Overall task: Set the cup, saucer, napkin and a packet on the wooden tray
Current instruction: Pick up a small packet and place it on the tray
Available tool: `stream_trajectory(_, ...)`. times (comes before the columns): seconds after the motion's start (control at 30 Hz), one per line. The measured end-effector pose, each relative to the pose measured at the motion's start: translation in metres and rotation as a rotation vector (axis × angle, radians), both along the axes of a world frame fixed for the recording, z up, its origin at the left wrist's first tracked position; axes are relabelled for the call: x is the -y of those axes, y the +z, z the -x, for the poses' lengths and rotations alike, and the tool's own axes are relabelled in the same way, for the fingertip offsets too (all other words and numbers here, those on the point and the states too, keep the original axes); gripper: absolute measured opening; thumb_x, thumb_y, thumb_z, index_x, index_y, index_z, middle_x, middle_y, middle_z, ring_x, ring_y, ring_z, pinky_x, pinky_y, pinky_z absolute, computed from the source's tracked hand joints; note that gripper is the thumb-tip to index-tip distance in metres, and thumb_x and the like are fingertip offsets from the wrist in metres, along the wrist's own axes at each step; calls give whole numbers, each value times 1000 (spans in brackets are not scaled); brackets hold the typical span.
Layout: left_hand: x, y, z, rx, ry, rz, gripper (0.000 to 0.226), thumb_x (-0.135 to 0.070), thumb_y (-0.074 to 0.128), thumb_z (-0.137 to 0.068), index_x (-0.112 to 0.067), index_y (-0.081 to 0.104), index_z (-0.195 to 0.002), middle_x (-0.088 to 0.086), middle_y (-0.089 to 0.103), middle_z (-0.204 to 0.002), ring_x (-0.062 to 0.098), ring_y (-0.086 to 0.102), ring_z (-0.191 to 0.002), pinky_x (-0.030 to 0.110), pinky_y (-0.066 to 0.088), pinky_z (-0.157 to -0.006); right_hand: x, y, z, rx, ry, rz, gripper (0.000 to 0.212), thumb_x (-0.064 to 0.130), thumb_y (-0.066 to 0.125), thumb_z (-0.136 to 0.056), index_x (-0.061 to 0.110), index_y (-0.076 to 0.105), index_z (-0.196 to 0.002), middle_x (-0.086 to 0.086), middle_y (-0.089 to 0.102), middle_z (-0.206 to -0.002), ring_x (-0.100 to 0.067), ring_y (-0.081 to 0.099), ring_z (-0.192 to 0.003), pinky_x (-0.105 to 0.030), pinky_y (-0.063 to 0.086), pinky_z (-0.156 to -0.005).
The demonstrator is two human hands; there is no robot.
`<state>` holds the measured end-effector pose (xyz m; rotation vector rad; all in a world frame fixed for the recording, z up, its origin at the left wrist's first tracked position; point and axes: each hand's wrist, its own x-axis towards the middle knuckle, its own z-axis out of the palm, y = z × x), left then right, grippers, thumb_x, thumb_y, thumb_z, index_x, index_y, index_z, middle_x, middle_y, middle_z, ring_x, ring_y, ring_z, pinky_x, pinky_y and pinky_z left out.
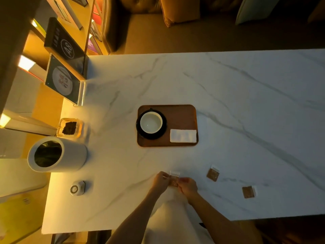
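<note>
"A8" in a circle on the black standing sign (pixel 66 45).

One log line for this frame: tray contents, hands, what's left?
tray: cup on saucer, napkin | both hands: holding packet near table edge | left: packet to tray

Glossy veined marble table (pixel 228 103), matt wooden tray (pixel 177 117) (smooth), glazed cup (pixel 151 123)

Packet (pixel 174 180) partly hidden by fingers (pixel 165 176).
</note>
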<state>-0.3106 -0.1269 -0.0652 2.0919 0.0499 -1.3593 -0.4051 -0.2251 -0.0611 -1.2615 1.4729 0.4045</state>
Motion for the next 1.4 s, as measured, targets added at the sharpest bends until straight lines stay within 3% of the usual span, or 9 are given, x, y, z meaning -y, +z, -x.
stream_trajectory(0.1,6,4,7,-115,91,38,18,-17,70,-83,-10,58,-94,13,62,-87,19,57,-71,27,48,-57,8,12,12,81,-52,-77,5,13,67,-85,11,67,-90,-8,63,-68,-14,52,-53,-22,44,-48)
stream_trajectory(0.2,15,18,24,-226,172,81,20,-17,69,-86,-10,55,-99,10,60,-91,21,60,-82,28,56,-66,21,22,35,172,-77,-213,9,14,65,-87,7,68,-93,-14,64,-70,-21,53,-60,-31,45,-57)
stream_trajectory(0.4,37,32,77,-293,172,222,18,-11,62,-90,-2,67,-105,16,73,-91,25,72,-78,36,62,-73,53,45,83,196,39,-192,13,16,63,-88,7,68,-97,-12,69,-81,-17,61,-67,-23,51,-56)
stream_trajectory(0.53,64,38,92,-229,284,229,15,0,49,-95,-4,63,-91,13,67,-74,24,66,-63,30,58,-57,90,33,97,91,-17,90,18,20,60,-89,12,68,-74,-9,66,-70,-20,58,-63,-31,48,-59)
stream_trajectory(0.6,72,37,93,-186,306,230,21,1,46,-95,-9,59,-84,13,62,-74,22,60,-62,28,55,-58,110,25,97,7,-22,254,17,20,60,-87,9,71,-80,-11,68,-76,-22,58,-66,-32,46,-61)
stream_trajectory(0.8,79,20,85,-190,342,272,12,1,55,-91,-9,60,-86,12,63,-78,21,62,-67,31,56,-67,126,-18,85,-94,6,269,45,45,60,-83,2,67,-95,-17,71,-94,-30,65,-80,-31,46,-62)
stream_trajectory(0.93,74,12,82,-172,379,278,13,0,62,-88,-4,61,-99,12,69,-84,21,67,-71,33,60,-72,121,-22,82,-127,-3,301,38,38,58,-85,3,64,-99,-17,69,-97,-34,65,-88,-34,47,-66)
stream_trajectory(1.17,89,34,90,-168,364,290,18,2,65,-85,-3,60,-102,14,71,-89,23,69,-74,28,61,-63,129,12,111,125,-105,210,30,20,72,-79,6,65,-105,-12,70,-94,-26,66,-82,-38,55,-78)
stream_trajectory(1.4,132,65,123,-178,350,349,8,-6,55,-93,-4,55,-101,19,64,-100,27,66,-84,40,60,-75,147,68,151,381,-156,-3,28,10,76,-77,4,65,-102,-16,69,-86,-21,62,-67,-32,58,-71)
